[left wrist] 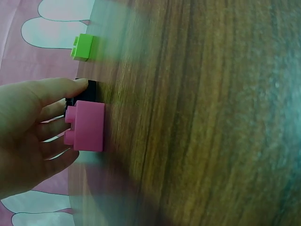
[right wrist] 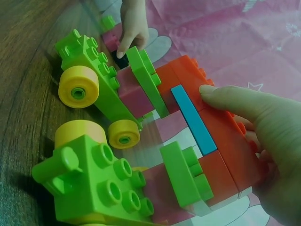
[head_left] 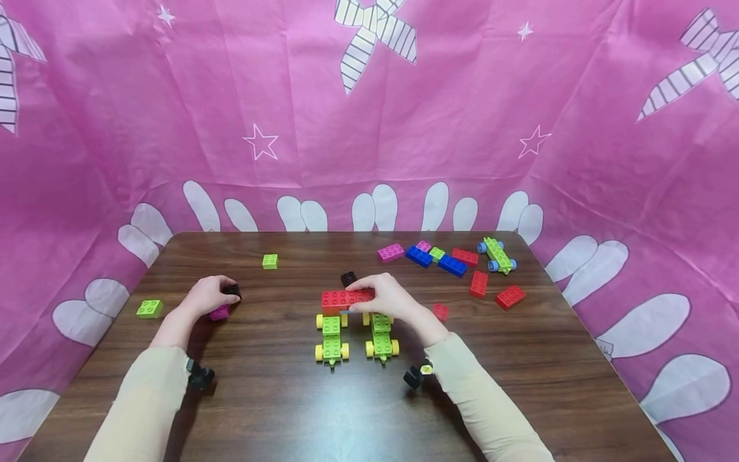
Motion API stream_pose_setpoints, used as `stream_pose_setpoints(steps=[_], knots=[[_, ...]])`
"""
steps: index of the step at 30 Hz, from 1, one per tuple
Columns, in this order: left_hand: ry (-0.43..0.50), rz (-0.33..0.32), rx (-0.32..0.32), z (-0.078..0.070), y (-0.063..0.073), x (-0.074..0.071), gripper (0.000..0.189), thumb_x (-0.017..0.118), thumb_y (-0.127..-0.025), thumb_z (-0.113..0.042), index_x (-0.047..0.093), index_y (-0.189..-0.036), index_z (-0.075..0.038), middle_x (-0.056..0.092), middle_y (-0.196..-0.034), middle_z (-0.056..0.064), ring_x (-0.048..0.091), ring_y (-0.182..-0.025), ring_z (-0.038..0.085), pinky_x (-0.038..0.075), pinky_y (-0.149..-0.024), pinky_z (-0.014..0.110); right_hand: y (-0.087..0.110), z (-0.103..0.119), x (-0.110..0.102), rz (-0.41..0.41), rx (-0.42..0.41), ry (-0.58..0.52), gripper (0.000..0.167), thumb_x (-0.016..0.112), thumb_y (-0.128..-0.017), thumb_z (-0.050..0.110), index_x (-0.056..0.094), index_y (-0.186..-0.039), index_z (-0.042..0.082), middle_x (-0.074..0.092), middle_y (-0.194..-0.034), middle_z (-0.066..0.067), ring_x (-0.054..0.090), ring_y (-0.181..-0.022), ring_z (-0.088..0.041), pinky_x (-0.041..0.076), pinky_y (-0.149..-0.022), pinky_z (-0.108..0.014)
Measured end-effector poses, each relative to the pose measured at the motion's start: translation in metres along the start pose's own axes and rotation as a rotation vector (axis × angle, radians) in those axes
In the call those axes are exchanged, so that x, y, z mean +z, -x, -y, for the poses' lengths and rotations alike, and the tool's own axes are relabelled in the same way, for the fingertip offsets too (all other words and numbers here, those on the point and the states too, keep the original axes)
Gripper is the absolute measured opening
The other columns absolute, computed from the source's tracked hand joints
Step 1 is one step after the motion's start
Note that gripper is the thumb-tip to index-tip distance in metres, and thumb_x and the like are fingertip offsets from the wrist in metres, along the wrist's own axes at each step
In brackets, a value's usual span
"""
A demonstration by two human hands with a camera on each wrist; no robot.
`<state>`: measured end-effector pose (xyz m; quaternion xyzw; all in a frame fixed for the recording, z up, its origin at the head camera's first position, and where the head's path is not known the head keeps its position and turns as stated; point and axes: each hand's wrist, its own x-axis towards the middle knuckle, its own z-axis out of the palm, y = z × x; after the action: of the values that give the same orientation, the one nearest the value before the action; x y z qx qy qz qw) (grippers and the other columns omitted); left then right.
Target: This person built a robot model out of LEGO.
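Note:
My left hand (head_left: 206,296) is at the left of the table, its thumb and fingers pinching a black brick (head_left: 232,292). Right beside that black brick stands a magenta brick (left wrist: 89,126), nearer the camera in the left wrist view. With thumb in front and fingers behind, my right hand (head_left: 388,298) grips the red bricks (head_left: 337,300) on top of a built model. A thin blue piece (right wrist: 194,118) runs under the red. Below come light green bricks (right wrist: 181,176), magenta bricks (right wrist: 135,92) and two green wheeled bases (right wrist: 106,183) with yellow wheels (right wrist: 78,87).
Another black brick (head_left: 349,278) lies behind the model. Small green bricks (head_left: 149,308) sit at the left and back. Toward the back right are blue bricks (head_left: 452,265), a pink brick (head_left: 391,252), several red bricks (head_left: 510,296) and a green base with blue wheels (head_left: 498,255).

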<state>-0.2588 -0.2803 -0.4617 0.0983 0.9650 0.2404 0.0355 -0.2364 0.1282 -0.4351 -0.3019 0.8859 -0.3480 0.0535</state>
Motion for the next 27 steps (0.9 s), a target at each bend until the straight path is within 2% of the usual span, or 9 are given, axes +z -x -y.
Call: stream_pose_setpoints(steps=[7,13,19,27], knots=[[0.002,0.014,-0.033,0.0,-0.001,0.0,0.044,0.071,-0.085,-0.019,0.061,-0.114,0.013,0.064,-0.111,0.032,0.059,-0.103,0.046,0.046,-0.09,0.058,0.0,-0.001,0.001,0.003,0.003,-0.008,0.04,0.078,-0.083,0.029,0.071,-0.119,0.013,0.071,-0.117,-0.005,0.063,-0.104,-0.02,0.052,-0.095,-0.039],[0.017,-0.043,-0.029,-0.005,-0.003,-0.003,0.046,0.071,-0.086,-0.02,0.061,-0.117,0.013,0.064,-0.112,0.032,0.059,-0.104,0.046,0.046,-0.091,0.057,-0.001,-0.003,0.001,0.002,0.0,-0.019,0.04,0.078,-0.084,0.031,0.071,-0.119,0.013,0.071,-0.118,-0.004,0.063,-0.106,-0.02,0.052,-0.096,-0.04],[0.036,-0.119,0.012,-0.017,-0.004,-0.006,0.045,0.071,-0.087,-0.021,0.062,-0.119,0.009,0.065,-0.111,0.03,0.06,-0.101,0.043,0.047,-0.086,0.055,0.0,-0.004,0.002,0.002,0.009,-0.017,0.04,0.078,-0.084,0.031,0.071,-0.12,0.014,0.071,-0.118,-0.004,0.063,-0.105,-0.02,0.052,-0.095,-0.039],[0.086,-0.195,0.099,-0.045,0.001,-0.007,0.039,0.073,-0.087,-0.018,0.065,-0.117,0.005,0.066,-0.111,0.027,0.061,-0.099,0.039,0.048,-0.087,0.054,-0.001,-0.003,0.001,0.001,0.016,-0.023,0.04,0.079,-0.083,0.029,0.071,-0.119,0.013,0.071,-0.117,-0.005,0.063,-0.105,-0.02,0.052,-0.095,-0.04]])
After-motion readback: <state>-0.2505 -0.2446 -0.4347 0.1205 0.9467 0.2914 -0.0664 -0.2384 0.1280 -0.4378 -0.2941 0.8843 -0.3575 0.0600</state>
